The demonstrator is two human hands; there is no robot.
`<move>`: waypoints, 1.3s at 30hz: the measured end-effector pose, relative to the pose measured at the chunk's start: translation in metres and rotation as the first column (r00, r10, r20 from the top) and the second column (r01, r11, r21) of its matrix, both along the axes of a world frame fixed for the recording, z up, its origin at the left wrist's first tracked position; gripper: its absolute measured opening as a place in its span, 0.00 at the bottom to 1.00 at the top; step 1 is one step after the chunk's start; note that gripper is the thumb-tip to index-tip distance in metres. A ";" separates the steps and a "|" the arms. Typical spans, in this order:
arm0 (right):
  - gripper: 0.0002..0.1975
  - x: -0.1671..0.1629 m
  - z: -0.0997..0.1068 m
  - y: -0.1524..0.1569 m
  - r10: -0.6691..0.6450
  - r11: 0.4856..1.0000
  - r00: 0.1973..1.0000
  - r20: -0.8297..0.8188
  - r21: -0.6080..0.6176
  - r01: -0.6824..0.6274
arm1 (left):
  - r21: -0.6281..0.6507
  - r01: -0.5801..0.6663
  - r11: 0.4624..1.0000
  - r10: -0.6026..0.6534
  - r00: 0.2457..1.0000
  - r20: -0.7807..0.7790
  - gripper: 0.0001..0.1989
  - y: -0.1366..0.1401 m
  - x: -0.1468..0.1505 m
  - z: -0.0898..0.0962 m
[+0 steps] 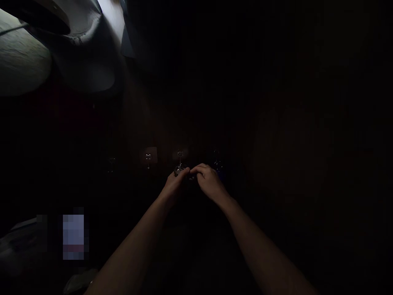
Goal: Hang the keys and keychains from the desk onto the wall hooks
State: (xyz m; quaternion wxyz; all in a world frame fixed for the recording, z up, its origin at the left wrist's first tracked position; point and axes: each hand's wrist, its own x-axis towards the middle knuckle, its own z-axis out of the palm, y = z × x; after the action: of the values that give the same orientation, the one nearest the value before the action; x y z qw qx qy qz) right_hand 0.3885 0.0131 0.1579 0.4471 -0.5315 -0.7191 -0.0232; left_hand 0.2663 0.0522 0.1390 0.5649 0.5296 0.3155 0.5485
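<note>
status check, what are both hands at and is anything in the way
Left hand at a small shiny object, grip unclear. Right hand close beside left. Blue object by right hand; too dark to confirm obstructions.

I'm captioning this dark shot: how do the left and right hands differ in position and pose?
The left hand is at a round, glinting object; the right hand is beside a dim blue thing. The left hand's thumb points rightward; the right hand's index finger points leftward. Both are bare, dimly lit and close together.
</note>
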 end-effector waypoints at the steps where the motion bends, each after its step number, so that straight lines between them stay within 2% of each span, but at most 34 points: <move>1: 0.23 0.002 0.004 0.000 -0.023 0.999 0.999 0.034 0.025 0.022 | -0.017 0.009 1.000 -0.009 1.000 0.020 0.15 0.001 0.000 -0.001; 5: 0.28 0.003 0.018 0.006 -0.064 0.996 0.976 0.208 0.070 0.050 | -0.067 -0.003 0.998 0.007 0.999 0.048 0.12 0.002 0.000 0.000; 10: 0.27 0.002 0.020 0.020 -0.135 0.989 0.932 0.337 0.105 0.105 | -0.138 0.003 0.990 0.003 0.999 0.044 0.09 0.000 0.000 0.006; 19: 0.25 0.007 0.020 0.026 -0.100 0.991 0.936 0.338 0.118 0.064 | -0.285 0.203 0.937 -0.201 0.979 0.037 0.08 -0.006 -0.014 0.027; 24: 0.27 0.005 0.021 0.028 -0.110 0.990 0.922 0.371 0.119 0.070 | -0.280 0.151 0.948 -0.188 0.976 -0.109 0.05 -0.007 -0.023 0.031; 27: 0.28 0.004 0.022 0.027 -0.107 0.991 0.917 0.385 0.110 0.069 | -0.285 0.137 0.949 -0.182 0.974 -0.137 0.06 -0.006 -0.028 0.033; 31: 0.28 0.004 0.022 0.026 -0.106 0.993 0.916 0.388 0.097 0.073 | -0.297 0.187 0.936 -0.232 0.965 -0.124 0.09 -0.006 -0.032 0.040; 39: 0.28 0.005 0.020 0.028 -0.106 0.993 0.917 0.385 0.088 0.077 | -0.274 0.253 0.928 -0.285 0.955 -0.081 0.07 -0.009 -0.028 0.045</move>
State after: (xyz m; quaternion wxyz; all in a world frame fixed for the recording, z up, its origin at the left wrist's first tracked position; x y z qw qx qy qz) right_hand 0.3934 0.0406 0.1775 0.3125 -0.5330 -0.7666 -0.1747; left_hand 0.2379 0.0437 0.1842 0.6794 0.5210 0.3423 0.3869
